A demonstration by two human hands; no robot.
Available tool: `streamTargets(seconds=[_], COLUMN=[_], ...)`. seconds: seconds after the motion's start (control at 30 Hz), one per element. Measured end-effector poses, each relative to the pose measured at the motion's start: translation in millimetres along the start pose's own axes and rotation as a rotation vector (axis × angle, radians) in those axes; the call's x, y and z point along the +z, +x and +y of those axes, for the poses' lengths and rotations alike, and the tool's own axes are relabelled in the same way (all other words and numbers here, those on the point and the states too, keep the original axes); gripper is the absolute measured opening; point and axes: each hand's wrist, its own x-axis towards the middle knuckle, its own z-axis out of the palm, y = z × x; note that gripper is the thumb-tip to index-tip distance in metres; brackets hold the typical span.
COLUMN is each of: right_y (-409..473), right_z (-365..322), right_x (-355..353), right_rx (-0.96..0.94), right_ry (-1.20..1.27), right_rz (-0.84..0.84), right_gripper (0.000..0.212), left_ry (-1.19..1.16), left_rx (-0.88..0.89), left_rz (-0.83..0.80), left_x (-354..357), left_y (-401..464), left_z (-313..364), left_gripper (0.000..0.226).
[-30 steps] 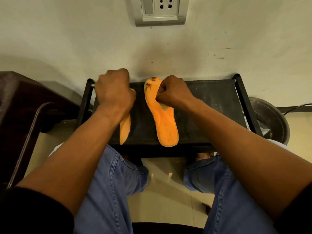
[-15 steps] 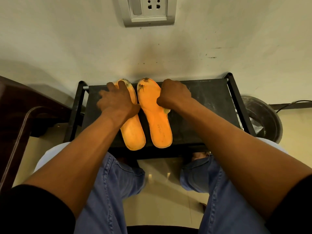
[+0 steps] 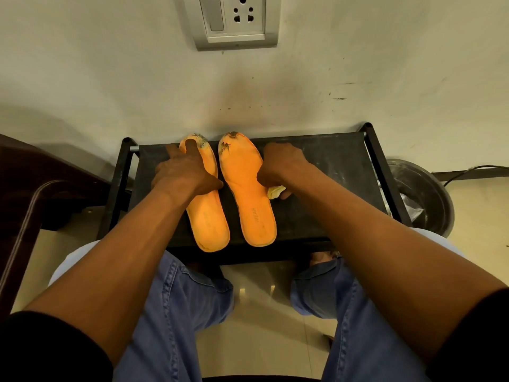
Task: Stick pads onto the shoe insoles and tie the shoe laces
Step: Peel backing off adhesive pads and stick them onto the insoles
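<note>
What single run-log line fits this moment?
left hand flat on left insole | right hand gripping yellowish piece beside right insole

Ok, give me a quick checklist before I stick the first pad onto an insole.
1. Both insoles flat, side by side on the black rack: ok.
2. Left insole held steady by the left hand with straight fingers: ok.
3. Right insole free of the hands: ok.
4. Pad ready: right hand holds a pale yellow piece; whether it is a pad, cannot tell.
5. Backing peeled off: cannot tell.
6. Worn, dirty toe ends clean enough for sticking: not ok.
</note>
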Motion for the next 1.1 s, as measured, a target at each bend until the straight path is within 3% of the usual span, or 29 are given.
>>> streamTargets(seconds=[0.03,0.07,0.13,0.23,0.3,0.7,0.87,1.0,1.1], right_y=[-106.7,-139.1,-109.8,-195.7,-210.9,-204.7,-203.9,-205.3,-204.0], right_z=[-32.7,-38.7,-34.8,-42.2,-33.0,-55.4,-47.7,-39.0,-32.9], right_x=[-68.4,-88.3,-69.6,-128.8,-143.2,-129.7,-132.6,-140.5,-146.2], right_rx=[-0.058,-0.052,0.007,0.031,0.013,0.058,-0.002,-0.052,-0.012], right_ry=[0.029,0.014,0.082,0.021,-0.001,0.089,0.007,-0.063,0.001], right_rz=[-0.060,-0.055,-0.085,-0.233,-0.243,-0.314,-0.277,-0.175,-0.124], right_gripper=[0.014,0.016,0.022,0.027,0.036,0.044,0.028,0.031,0.014], left_ry=[-0.009,-0.012,-0.004,0.007,0.007,0.064,0.059,0.080,0.018], left_rx=[0.010,0.019,0.027,0.047,0.063,0.046,0.058,0.107,0.185], left_rz=[0.005,0.010,0.009,-0.001,-0.001,0.021,0.028,0.097,0.134], left_x=[0.0,-0.1,-0.1,-1.1,-1.8,-0.6,0.2,-2.0,-3.8], left_y=[0.0,-0.4,-0.9,-0.8,-0.7,4.6,2.8,-5.2,-11.9], left_z=[0.4,1.2,2.5,3.7,4.2,0.2,0.3,4.0,5.9], left_gripper=[0.121,0.119,0.115,0.110,0.108,0.094,0.093,0.084,0.073])
